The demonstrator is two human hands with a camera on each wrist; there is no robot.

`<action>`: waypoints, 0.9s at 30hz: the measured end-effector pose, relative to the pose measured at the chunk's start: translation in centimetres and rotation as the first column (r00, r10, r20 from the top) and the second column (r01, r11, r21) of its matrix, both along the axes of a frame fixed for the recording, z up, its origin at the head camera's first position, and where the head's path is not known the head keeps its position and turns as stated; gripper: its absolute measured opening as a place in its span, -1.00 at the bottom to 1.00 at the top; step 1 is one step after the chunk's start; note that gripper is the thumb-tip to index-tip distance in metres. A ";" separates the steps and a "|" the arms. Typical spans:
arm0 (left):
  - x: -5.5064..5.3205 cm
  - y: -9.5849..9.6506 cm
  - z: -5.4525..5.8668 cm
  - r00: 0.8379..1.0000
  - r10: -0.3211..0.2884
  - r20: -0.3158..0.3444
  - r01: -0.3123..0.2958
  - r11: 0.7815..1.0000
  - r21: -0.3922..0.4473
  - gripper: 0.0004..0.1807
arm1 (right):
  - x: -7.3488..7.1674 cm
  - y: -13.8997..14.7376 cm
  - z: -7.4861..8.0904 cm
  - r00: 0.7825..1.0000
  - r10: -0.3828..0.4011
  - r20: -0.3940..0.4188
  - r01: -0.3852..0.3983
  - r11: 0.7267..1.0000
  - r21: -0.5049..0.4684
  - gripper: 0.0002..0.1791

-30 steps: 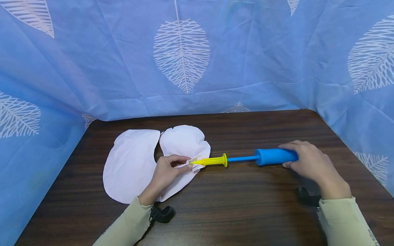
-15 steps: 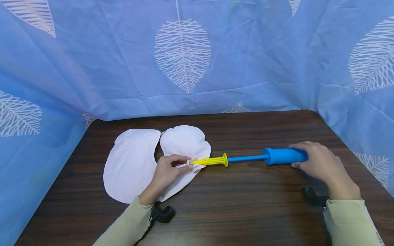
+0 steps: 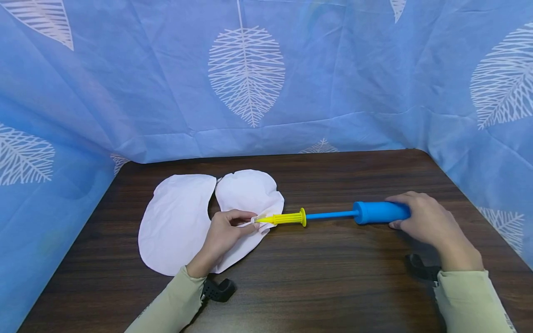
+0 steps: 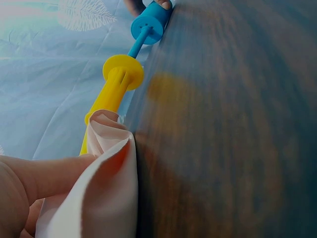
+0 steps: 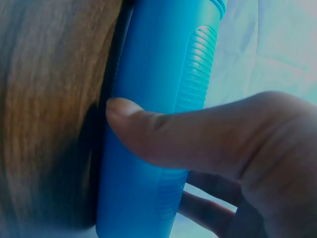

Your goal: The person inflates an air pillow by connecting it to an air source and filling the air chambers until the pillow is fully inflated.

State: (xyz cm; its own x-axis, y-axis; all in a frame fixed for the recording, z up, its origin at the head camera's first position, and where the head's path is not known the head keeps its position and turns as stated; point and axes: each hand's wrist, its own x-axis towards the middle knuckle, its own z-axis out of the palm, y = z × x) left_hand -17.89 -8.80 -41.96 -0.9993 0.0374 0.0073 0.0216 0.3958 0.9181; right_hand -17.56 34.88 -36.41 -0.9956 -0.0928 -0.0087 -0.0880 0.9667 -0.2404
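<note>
In the head view a flat, pale white inflatable point(image 3: 175, 222) with a curved, two-lobed outline lies on the left half of the table. A hand balloon pump point(image 3: 381, 212) lies to its right, with a yellow nozzle end, a thin blue rod and a blue barrel. The left hand point(image 3: 222, 233) pinches the gathered white material at the tip of the yellow nozzle point(image 4: 111, 91); the very tip is hidden. The right hand point(image 3: 429, 226) grips the blue barrel, thumb point(image 5: 148, 131) across its near side. Part of the rod shows between the barrel and the yellow flange.
The dark wood-grain table point(image 3: 325, 277) carries both things. Blue cloth point(image 3: 333, 69) with white leaf prints hangs behind it and at both sides. A black wrist mount point(image 3: 218, 290) sits at the left cuff, another black mount point(image 3: 420, 268) at the right.
The right hand slid the barrel to the right, baring more rod, then moved it slightly back left. The left hand and the inflatable stay nearly still.
</note>
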 end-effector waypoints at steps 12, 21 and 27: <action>0.0 0.1 0.1 1.000 0.017 0.015 -0.017 1.000 -0.010 -0.78 | 0.0 -2.1 0.5 0.999 0.038 0.011 -0.038 0.999 0.006 -0.31; -0.1 0.0 0.1 1.000 0.015 0.023 -0.015 1.000 -0.013 -0.78 | 0.3 -5.3 0.2 0.986 0.141 -0.084 -0.135 0.988 0.068 -0.34; -0.1 0.0 0.0 1.000 0.011 0.016 -0.011 1.000 -0.017 -0.77 | 0.6 -7.6 -0.4 0.960 0.218 -0.175 -0.201 0.973 0.110 -0.34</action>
